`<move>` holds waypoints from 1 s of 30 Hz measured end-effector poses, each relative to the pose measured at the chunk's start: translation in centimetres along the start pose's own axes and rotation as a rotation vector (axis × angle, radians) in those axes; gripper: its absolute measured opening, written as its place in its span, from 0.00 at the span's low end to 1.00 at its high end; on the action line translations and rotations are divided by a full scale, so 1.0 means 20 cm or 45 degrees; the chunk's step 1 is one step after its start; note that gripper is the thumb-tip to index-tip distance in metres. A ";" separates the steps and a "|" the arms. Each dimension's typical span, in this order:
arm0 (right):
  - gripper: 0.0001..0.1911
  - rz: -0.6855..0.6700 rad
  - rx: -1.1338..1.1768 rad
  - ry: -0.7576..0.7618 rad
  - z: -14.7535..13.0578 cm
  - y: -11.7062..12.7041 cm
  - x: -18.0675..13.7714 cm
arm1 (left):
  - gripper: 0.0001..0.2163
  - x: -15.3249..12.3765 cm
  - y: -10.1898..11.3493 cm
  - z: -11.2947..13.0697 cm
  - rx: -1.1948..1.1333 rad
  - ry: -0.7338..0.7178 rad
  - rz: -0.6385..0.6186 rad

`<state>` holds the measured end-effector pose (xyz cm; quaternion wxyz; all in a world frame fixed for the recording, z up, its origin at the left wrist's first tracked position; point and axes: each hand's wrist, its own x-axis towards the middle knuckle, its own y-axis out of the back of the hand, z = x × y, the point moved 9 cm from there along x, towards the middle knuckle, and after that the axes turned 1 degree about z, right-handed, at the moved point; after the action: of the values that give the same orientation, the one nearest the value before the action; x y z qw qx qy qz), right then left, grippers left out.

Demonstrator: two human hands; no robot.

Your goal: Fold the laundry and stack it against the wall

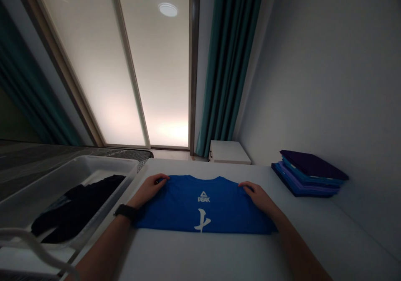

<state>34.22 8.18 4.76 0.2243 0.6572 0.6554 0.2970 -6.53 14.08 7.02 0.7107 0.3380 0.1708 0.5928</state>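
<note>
1. Table (200, 258): one; white, smooth flat top; carries the two entries below.
2. Blue shirt (175, 208): one; laid flat at centre, neckline toward the table's far edge, straight lower edge toward the viewer; white triangle mark, "PEAK" lettering and a white character.
3. Stack of folded cloth (308, 174): one; at right, apart from the shirt; dark purple uppermost, blues and lavender beneath.
</note>
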 end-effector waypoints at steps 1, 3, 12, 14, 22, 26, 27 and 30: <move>0.18 -0.013 0.009 -0.024 0.00 0.01 -0.01 | 0.20 -0.01 0.01 0.01 0.001 0.004 -0.004; 0.19 -0.037 0.014 -0.064 0.00 0.04 -0.04 | 0.20 -0.02 0.04 0.03 0.034 -0.002 -0.018; 0.20 0.022 -0.088 0.040 -0.02 0.13 -0.17 | 0.21 -0.14 0.15 0.06 0.122 -0.067 -0.085; 0.19 0.067 -0.117 0.035 -0.01 0.15 -0.22 | 0.21 -0.20 0.17 0.06 0.107 -0.087 -0.071; 0.17 0.156 -0.144 0.061 0.04 0.15 -0.41 | 0.17 -0.39 0.22 0.08 0.126 -0.116 0.038; 0.17 0.176 -0.133 0.068 0.04 0.14 -0.39 | 0.17 -0.39 0.19 0.05 0.158 -0.117 0.016; 0.17 0.175 -0.130 0.072 0.03 0.14 -0.36 | 0.17 -0.37 0.18 0.04 0.163 -0.100 0.025; 0.16 0.192 -0.149 0.098 0.01 0.13 -0.24 | 0.20 -0.29 0.17 0.02 0.171 -0.043 0.082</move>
<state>36.48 3.38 5.90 0.2140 0.6785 0.5938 0.3759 -10.17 8.58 8.73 0.6697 0.4002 0.1872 0.5969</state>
